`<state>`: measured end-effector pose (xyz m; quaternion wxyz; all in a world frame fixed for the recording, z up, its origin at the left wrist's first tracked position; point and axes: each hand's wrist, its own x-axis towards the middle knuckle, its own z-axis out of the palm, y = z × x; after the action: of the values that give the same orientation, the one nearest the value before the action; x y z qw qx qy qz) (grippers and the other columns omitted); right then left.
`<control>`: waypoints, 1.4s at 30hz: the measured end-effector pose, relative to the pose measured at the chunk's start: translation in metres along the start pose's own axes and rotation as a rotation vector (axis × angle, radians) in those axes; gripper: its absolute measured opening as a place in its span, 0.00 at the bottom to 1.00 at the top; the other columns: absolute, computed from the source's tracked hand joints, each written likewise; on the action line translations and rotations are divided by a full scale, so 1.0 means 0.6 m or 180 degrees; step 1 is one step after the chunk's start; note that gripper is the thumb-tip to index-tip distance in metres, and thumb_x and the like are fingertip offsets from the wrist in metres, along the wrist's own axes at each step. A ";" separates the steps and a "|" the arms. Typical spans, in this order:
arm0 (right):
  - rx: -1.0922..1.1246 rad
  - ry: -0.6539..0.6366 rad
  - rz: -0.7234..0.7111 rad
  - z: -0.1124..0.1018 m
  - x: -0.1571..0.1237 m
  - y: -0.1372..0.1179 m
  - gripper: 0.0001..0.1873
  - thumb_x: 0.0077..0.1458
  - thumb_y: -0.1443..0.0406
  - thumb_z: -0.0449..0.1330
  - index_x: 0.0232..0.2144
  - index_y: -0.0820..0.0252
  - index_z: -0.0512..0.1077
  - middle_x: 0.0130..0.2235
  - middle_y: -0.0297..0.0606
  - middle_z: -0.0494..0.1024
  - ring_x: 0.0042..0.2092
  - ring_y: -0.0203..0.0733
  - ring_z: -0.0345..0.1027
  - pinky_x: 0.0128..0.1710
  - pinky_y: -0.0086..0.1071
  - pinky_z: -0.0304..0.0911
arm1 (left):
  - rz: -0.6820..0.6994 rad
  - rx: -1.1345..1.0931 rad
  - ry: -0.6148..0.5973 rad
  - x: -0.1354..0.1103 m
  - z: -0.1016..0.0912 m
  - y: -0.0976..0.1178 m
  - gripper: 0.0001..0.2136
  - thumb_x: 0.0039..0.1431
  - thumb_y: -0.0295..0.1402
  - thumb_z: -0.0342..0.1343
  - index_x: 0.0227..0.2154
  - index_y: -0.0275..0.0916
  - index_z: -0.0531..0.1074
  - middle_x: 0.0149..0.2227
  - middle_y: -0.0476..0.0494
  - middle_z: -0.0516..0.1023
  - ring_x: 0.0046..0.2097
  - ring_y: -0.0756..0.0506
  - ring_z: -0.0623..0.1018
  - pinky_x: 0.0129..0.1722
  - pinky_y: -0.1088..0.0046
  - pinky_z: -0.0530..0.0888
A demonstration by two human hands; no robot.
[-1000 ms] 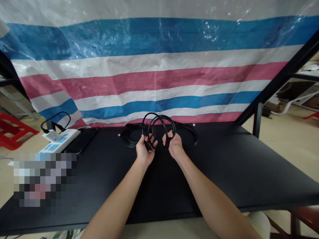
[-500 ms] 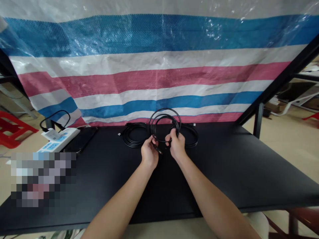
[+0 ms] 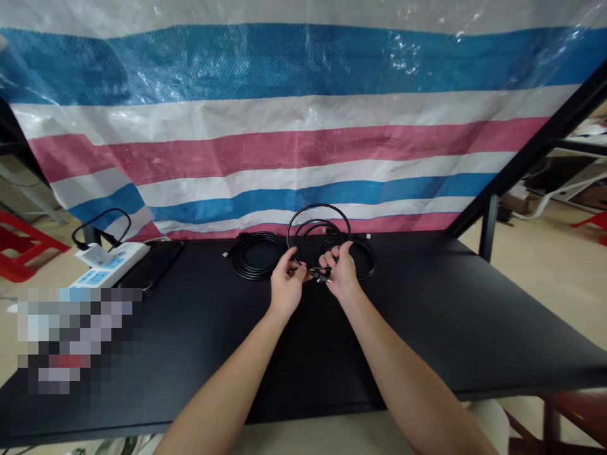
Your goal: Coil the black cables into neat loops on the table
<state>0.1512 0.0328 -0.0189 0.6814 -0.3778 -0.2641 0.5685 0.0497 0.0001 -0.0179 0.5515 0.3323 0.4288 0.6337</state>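
Note:
My left hand (image 3: 287, 287) and my right hand (image 3: 340, 272) are close together above the black table (image 3: 427, 316). Both pinch a looped black cable (image 3: 317, 208), whose rings stand upright above my fingers. A small connector (image 3: 322, 277) shows between my hands. A coiled black cable (image 3: 256, 256) lies on the table to the left of my hands. Another black coil (image 3: 365, 259) lies just past my right hand, partly hidden by it. I cannot tell whether these coils are joined to the held loops.
A white power strip (image 3: 109, 265) with a black cord and a dark flat slab (image 3: 152, 268) lie at the table's far left. A pixelated patch (image 3: 76, 341) hides the near left of the table. A striped tarpaulin (image 3: 303, 145) hangs behind. A red stool (image 3: 23, 253) stands on the floor.
My hands have moved closer together and slightly right. The held loops now stand more upright and rounder, and the connector has shifted to between my hands.

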 end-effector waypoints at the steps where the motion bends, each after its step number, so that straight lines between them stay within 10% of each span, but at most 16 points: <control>1: 0.0021 0.0011 0.0060 -0.001 0.000 -0.002 0.33 0.38 0.34 0.52 0.17 0.55 0.50 0.13 0.22 0.48 0.17 0.31 0.51 0.13 0.25 0.45 | 0.0054 0.0180 -0.0075 0.001 -0.002 0.001 0.21 0.39 0.18 0.58 0.39 0.39 0.74 0.22 0.54 0.72 0.25 0.51 0.74 0.30 0.73 0.74; 11: 0.0151 -0.0294 0.0177 -0.011 -0.001 -0.005 0.36 0.30 0.28 0.46 0.18 0.54 0.55 0.15 0.25 0.54 0.18 0.33 0.53 0.13 0.26 0.47 | 0.0834 0.1295 -0.0380 -0.007 -0.011 0.004 0.07 0.34 0.25 0.67 0.16 0.43 0.75 0.15 0.50 0.70 0.18 0.50 0.65 0.23 0.74 0.62; 16: -0.0283 -0.0912 -0.0121 -0.004 -0.015 0.005 0.32 0.16 0.44 0.69 0.19 0.56 0.62 0.16 0.24 0.61 0.20 0.31 0.55 0.17 0.25 0.51 | 0.0822 0.1608 -0.0480 -0.011 -0.009 0.007 0.10 0.38 0.28 0.67 0.11 0.42 0.72 0.10 0.52 0.65 0.15 0.52 0.61 0.20 0.75 0.55; 24: -0.0304 -0.1015 0.0080 -0.012 -0.017 -0.022 0.21 0.32 0.56 0.68 0.15 0.57 0.58 0.13 0.22 0.54 0.16 0.28 0.49 0.13 0.23 0.44 | 0.0206 0.1266 -0.1324 -0.024 -0.005 0.027 0.06 0.42 0.36 0.64 0.22 0.39 0.77 0.12 0.52 0.70 0.13 0.53 0.62 0.14 0.76 0.55; 31: 0.0092 -0.1003 0.0372 -0.038 -0.003 -0.056 0.21 0.34 0.59 0.65 0.16 0.57 0.53 0.20 0.24 0.62 0.15 0.23 0.44 0.10 0.20 0.38 | 0.0807 0.0232 0.0502 0.012 -0.022 0.038 0.13 0.41 0.42 0.64 0.21 0.38 0.69 0.12 0.58 0.61 0.15 0.55 0.62 0.16 0.80 0.59; 34: 0.0105 -0.1103 0.0550 -0.041 -0.004 -0.056 0.22 0.29 0.61 0.66 0.16 0.57 0.52 0.20 0.23 0.62 0.15 0.23 0.45 0.11 0.20 0.39 | 0.0419 0.0144 0.0788 0.029 -0.030 0.034 0.15 0.38 0.39 0.66 0.24 0.39 0.68 0.18 0.57 0.66 0.20 0.55 0.67 0.19 0.80 0.63; 38: -0.0019 -0.1180 0.0828 -0.033 -0.013 -0.048 0.22 0.29 0.63 0.66 0.17 0.56 0.52 0.17 0.22 0.61 0.14 0.25 0.48 0.11 0.19 0.41 | -0.0684 -0.0415 -0.0053 0.022 -0.024 0.023 0.18 0.43 0.47 0.61 0.30 0.39 0.67 0.26 0.48 0.74 0.26 0.49 0.75 0.25 0.74 0.70; 42: -0.0166 -0.1006 0.0779 -0.025 -0.017 -0.039 0.16 0.28 0.66 0.65 0.19 0.57 0.59 0.17 0.23 0.65 0.15 0.27 0.52 0.11 0.20 0.44 | -0.0847 -0.0920 -0.0190 0.010 -0.017 0.024 0.19 0.46 0.51 0.57 0.31 0.41 0.66 0.27 0.48 0.74 0.27 0.46 0.76 0.27 0.70 0.72</control>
<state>0.1742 0.0179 -0.0078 0.5472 -0.3307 -0.3346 0.6923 0.0336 0.0035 -0.0096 0.6848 0.2087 0.3570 0.6000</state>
